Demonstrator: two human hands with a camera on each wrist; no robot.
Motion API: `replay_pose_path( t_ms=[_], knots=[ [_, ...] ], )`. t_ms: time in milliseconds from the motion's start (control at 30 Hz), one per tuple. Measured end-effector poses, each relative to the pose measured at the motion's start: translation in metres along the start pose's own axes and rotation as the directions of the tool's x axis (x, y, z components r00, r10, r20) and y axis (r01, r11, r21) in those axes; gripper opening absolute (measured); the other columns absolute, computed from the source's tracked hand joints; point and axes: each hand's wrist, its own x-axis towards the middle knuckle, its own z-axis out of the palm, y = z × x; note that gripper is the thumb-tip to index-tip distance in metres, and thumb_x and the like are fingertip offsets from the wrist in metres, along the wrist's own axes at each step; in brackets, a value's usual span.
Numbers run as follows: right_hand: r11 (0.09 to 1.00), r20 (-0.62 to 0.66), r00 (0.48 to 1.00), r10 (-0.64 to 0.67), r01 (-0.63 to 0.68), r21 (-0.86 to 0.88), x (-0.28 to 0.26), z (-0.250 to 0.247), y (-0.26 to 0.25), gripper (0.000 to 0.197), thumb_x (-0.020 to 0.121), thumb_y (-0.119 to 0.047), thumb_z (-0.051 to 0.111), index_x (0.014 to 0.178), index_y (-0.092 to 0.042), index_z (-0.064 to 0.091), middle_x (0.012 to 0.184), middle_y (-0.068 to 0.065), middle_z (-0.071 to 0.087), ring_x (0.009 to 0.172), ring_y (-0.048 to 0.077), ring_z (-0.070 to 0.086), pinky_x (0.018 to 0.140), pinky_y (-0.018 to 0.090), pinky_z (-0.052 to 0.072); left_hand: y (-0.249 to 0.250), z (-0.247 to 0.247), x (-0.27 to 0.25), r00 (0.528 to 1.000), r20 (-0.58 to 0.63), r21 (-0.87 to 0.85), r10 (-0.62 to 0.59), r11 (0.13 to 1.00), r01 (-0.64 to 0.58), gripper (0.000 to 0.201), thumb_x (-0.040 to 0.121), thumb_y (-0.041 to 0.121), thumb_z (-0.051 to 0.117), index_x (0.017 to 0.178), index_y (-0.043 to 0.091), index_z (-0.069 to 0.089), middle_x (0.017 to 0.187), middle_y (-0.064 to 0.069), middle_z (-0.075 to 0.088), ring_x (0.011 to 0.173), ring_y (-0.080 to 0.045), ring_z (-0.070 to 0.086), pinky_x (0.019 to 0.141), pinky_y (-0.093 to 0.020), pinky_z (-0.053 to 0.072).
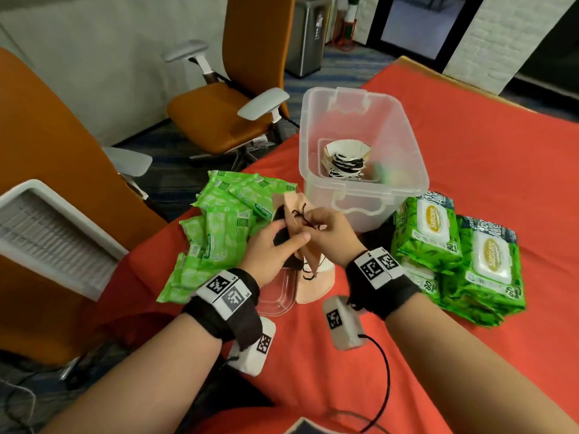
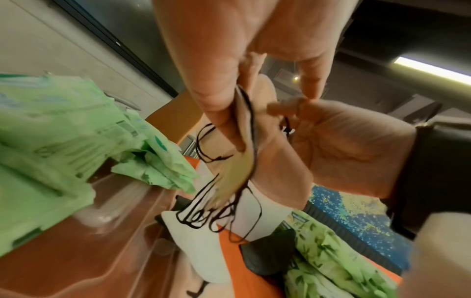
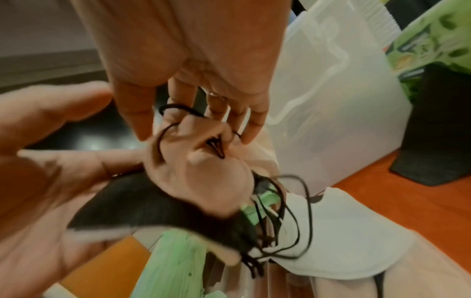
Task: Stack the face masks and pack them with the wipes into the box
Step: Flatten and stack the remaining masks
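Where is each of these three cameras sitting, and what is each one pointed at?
Head: worn on the head, looking down at the clear box, both forearms and hands.
Left wrist: along the left hand at the held masks.
Right wrist: along the right hand at the masks and the left hand.
All share the masks; the wrist views show both hands.

Dim, warm indoor light, with a bright ceiling strip [image 2: 433, 70] glowing in the left wrist view. Both wrist views are motion-blurred and soft; the head view bends at its edges.
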Motion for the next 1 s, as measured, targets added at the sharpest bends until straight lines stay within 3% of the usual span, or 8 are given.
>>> replay_pose_path(
  t_ms=[100, 167, 367, 500, 633, 800, 900, 1000],
  knots=[
    [0.994, -0.003, 1.000, 0.000, 0.001, 0.108, -0.008, 0.001, -0.007, 0.034, 0.073, -0.028, 0.048, 0.086, -0.006, 0.070, 0.094, 0.007, 0.060, 0.096, 0.015, 0.053, 0.092, 0.032, 0.040, 0.008, 0.002, -0.004, 0.999, -0.033, -0.090, 0.034, 0.995, -0.037, 0.013, 0.082, 0.020, 0.070, 0.093, 0.024, 0.065, 0.098, -0.001, 0.070, 0.097, -0.017, 0.065, 0.095, -0.035, 0.048],
    [0.984, -0.003, 1.000, 0.018, -0.017, 0.176, -0.012, -0.003, -0.008, 0.028, 0.072, -0.022, 0.042, 0.086, -0.018, 0.065, 0.097, 0.001, 0.062, 0.098, 0.015, 0.055, 0.096, 0.033, 0.039, 0.009, 0.002, -0.005, 0.998, -0.031, -0.065, 0.056, 0.996, -0.057, 0.014, 0.080, 0.015, 0.071, 0.088, 0.024, 0.065, 0.090, 0.001, 0.069, 0.089, -0.013, 0.064, 0.089, -0.032, 0.048],
    [0.979, -0.077, 0.997, 0.018, -0.003, 0.202, -0.012, -0.009, -0.008, 0.037, 0.071, -0.018, 0.053, 0.104, -0.032, 0.042, 0.075, 0.009, 0.057, 0.077, 0.022, 0.055, 0.082, 0.043, 0.046, 0.008, 0.001, -0.008, 0.993, -0.087, -0.005, 0.076, 0.997, -0.076, 0.018, 0.084, 0.005, 0.064, 0.088, 0.022, 0.066, 0.090, -0.003, 0.070, 0.088, -0.019, 0.065, 0.089, -0.040, 0.050],
    [0.991, -0.083, 0.996, 0.020, -0.009, 0.131, -0.011, -0.012, -0.005, 0.066, 0.075, 0.003, 0.064, 0.131, -0.016, 0.034, 0.071, 0.009, 0.050, 0.069, 0.019, 0.050, 0.073, 0.038, 0.044, 0.010, -0.001, -0.009, 0.993, -0.094, -0.003, 0.073, 0.997, -0.074, 0.014, 0.084, 0.005, 0.064, 0.084, 0.019, 0.067, 0.093, -0.013, 0.070, 0.086, -0.023, 0.065, 0.089, -0.047, 0.051],
    [0.995, -0.141, 0.989, 0.044, -0.031, 0.094, -0.010, -0.018, -0.003, 0.075, 0.071, 0.000, 0.074, 0.133, -0.011, 0.034, 0.062, -0.002, 0.043, 0.058, 0.011, 0.044, 0.063, 0.028, 0.040, 0.012, -0.001, -0.008, 0.993, -0.085, 0.022, 0.084, 0.996, -0.082, 0.023, 0.084, -0.001, 0.062, 0.097, 0.018, 0.061, 0.096, -0.008, 0.068, 0.091, -0.023, 0.063, 0.092, -0.048, 0.049],
    [0.998, -0.341, 0.938, 0.056, -0.042, 0.050, -0.009, -0.035, -0.004, 0.060, 0.071, 0.006, 0.068, 0.124, -0.008, 0.045, 0.059, -0.005, 0.037, 0.049, 0.006, 0.037, 0.055, 0.020, 0.035, 0.012, -0.006, -0.007, 0.981, -0.091, -0.088, 0.173, 0.980, -0.181, 0.083, 0.080, -0.013, 0.058, 0.128, 0.047, 0.029, 0.139, 0.007, 0.042, 0.122, -0.010, 0.048, 0.100, -0.028, 0.044],
    [0.996, -0.391, 0.920, -0.014, 0.049, 0.079, -0.007, -0.044, -0.010, 0.056, 0.069, 0.017, 0.053, 0.119, -0.008, 0.051, 0.054, -0.009, 0.034, 0.041, 0.002, 0.033, 0.055, 0.021, 0.033, 0.012, -0.008, -0.006, 0.975, -0.086, 0.000, 0.204, 0.979, -0.205, 0.071, 0.081, -0.016, 0.052, 0.120, 0.043, 0.044, 0.130, 0.009, 0.051, 0.118, -0.008, 0.051, 0.098, -0.021, 0.043],
    [0.956, -0.320, 0.939, -0.127, 0.201, 0.212, -0.010, -0.046, -0.026, 0.059, 0.068, 0.024, 0.048, 0.110, -0.017, 0.052, 0.046, -0.016, 0.027, 0.045, 0.004, 0.024, 0.056, 0.025, 0.028, 0.012, -0.007, -0.003, 0.988, -0.069, 0.053, 0.137, 0.990, -0.134, 0.038, 0.085, -0.015, 0.046, 0.104, 0.012, 0.065, 0.114, -0.003, 0.062, 0.106, -0.010, 0.058, 0.083, -0.008, 0.045]
  ],
)
